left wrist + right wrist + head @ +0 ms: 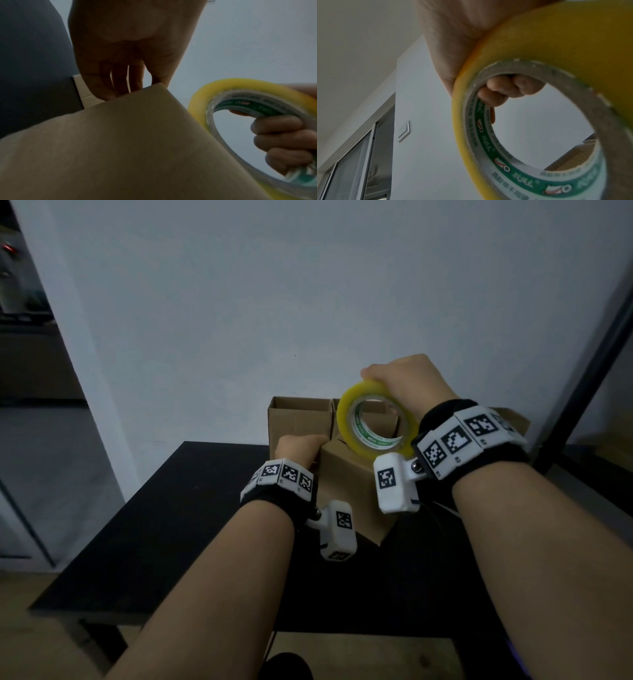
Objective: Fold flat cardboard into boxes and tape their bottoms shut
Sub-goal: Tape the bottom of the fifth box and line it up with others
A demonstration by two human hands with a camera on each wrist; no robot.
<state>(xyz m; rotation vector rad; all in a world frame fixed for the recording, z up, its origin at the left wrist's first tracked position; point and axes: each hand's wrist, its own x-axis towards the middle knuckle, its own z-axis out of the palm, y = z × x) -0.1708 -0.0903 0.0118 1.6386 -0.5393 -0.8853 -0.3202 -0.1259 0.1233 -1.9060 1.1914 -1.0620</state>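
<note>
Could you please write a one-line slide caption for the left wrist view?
Left hand steadies a folded cardboard box while the right hand holds a yellow tape roll beside it.

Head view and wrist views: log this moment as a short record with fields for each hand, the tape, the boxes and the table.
left hand: fingers rest on the top far-left edge of the near box, steadying it
right hand: grips the tape roll, fingers curled through its core
tape roll: yellow, green printed core, held above the near box
near box: closed face up, standing on the table
open boxes: behind the near box, by the wall, openings up
table: black
strip pulled from the roll: cannot tell
</note>
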